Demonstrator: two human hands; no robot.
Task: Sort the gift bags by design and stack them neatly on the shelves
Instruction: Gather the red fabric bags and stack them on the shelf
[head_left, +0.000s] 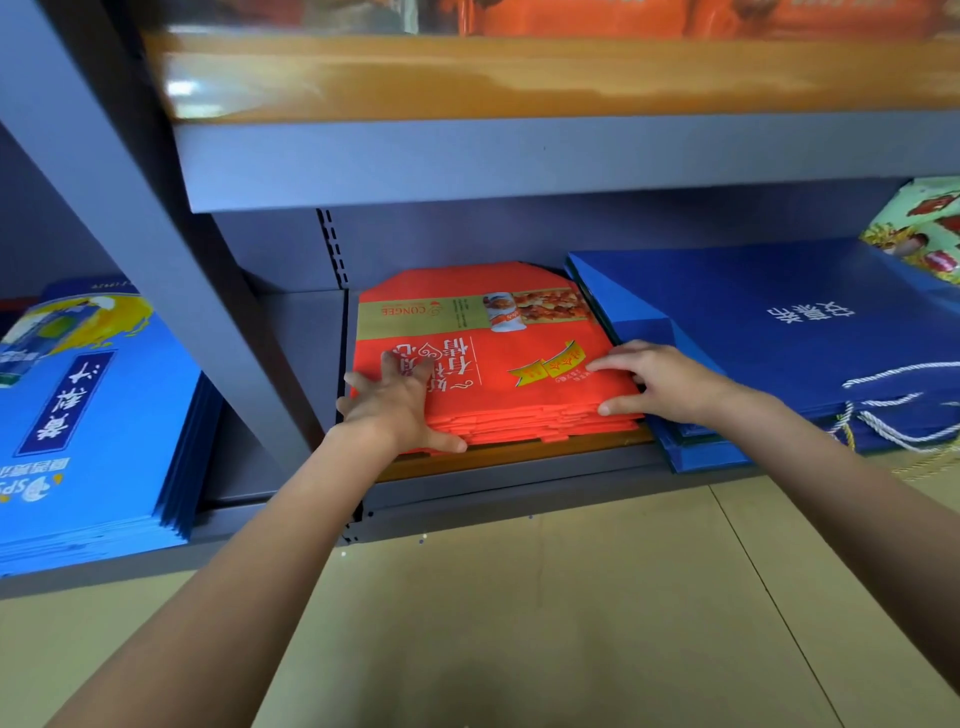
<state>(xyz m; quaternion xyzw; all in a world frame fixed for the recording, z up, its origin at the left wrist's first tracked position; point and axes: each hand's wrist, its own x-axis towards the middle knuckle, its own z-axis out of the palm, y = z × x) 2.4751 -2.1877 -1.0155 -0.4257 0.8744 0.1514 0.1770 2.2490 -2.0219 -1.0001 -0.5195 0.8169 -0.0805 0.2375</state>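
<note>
Both hands down on the red stack (498, 374) on the lower shelf (519, 462). Left grip (395, 400) spread wide, fingers flat on top, thumb against the front edge. Right grip (654, 382) relaxed, fingers straight on the near right corner. Just beyond the right grip, dark blue bags (779, 332) piled; well left of the left grip, light blue bags (93, 415) piled. Sorting seemingly well along; red edges uneven, squaring left.

The red bags (498, 364) looked like smooth, slightly glossy paper. The shelf frame (467, 161) was matt grey metal, its upper board (467, 78) glossy wood. The navy bags (779, 322) were matt, with twisted cord handles (893, 431).
</note>
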